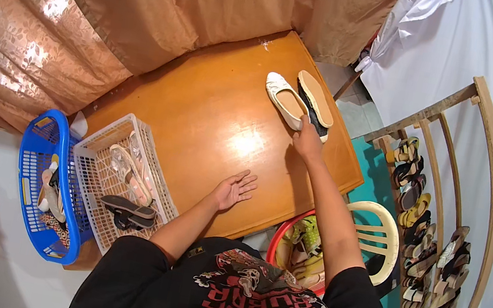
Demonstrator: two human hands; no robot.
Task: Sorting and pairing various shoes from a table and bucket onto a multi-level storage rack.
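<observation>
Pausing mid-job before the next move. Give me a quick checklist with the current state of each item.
1. White round-toed slip-on shoe gripped: ok, the right hand pinches its heel end.
2. White shoe lifted off the brown wooden table: cannot tell from this overhead angle.
3. White shoe apart from the black-and-tan shoe: cannot tell; they sit side by side, possibly touching.
4. Left hand free: ok, open with fingers spread, holding nothing.
5. White plastic mesh basket empty: not ok, footwear lies in it.
6. Blue plastic basket empty: not ok, items inside.
</observation>
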